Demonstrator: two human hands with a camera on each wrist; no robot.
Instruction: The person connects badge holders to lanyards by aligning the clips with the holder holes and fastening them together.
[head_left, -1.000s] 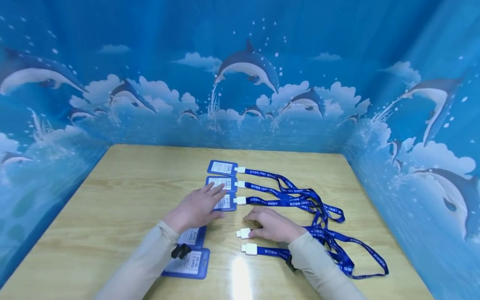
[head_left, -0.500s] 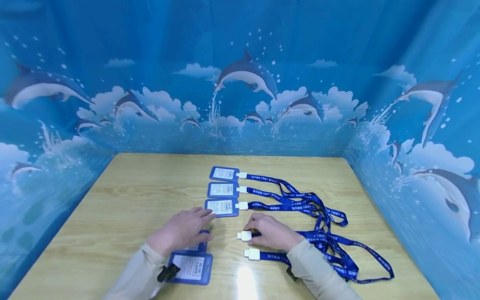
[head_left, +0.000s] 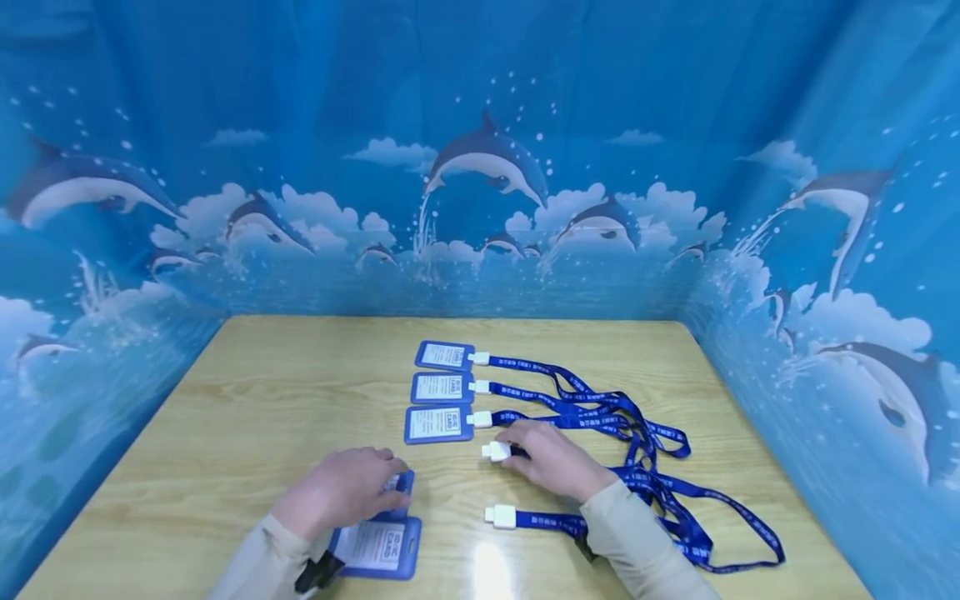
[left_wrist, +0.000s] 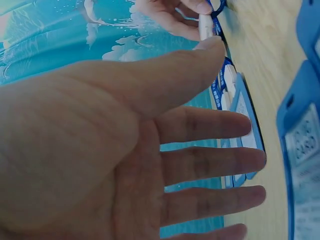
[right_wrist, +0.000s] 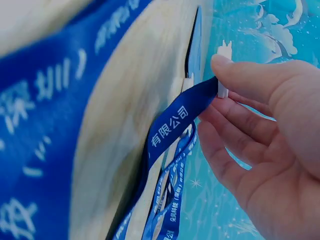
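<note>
My right hand (head_left: 558, 460) pinches the white plastic clip (right_wrist: 223, 53) of a blue printed lanyard (right_wrist: 175, 120) between thumb and fingers, raised off the table in the right wrist view. Over a loose blue ID card holder (head_left: 405, 483) hovers my left hand (head_left: 337, 492), which hides much of it. Its fingers are straight and spread in the left wrist view, with nothing held. Nearer the table's front lies a second loose card holder (head_left: 378, 547), slot end to the right. Across from it rests another lanyard's white clip (head_left: 501, 517).
Three card holders joined to lanyards, the far one (head_left: 445, 355), the middle one (head_left: 442, 388) and the near one (head_left: 437, 424), lie in a column. Their straps tangle (head_left: 637, 417) at right. A dolphin-print curtain (head_left: 480, 275) encloses the wooden table (head_left: 300, 383).
My left hand has come back from the joined card holders to a loose one nearer the front. My right hand has taken the clip between its fingers and raised it, moving slightly away.
</note>
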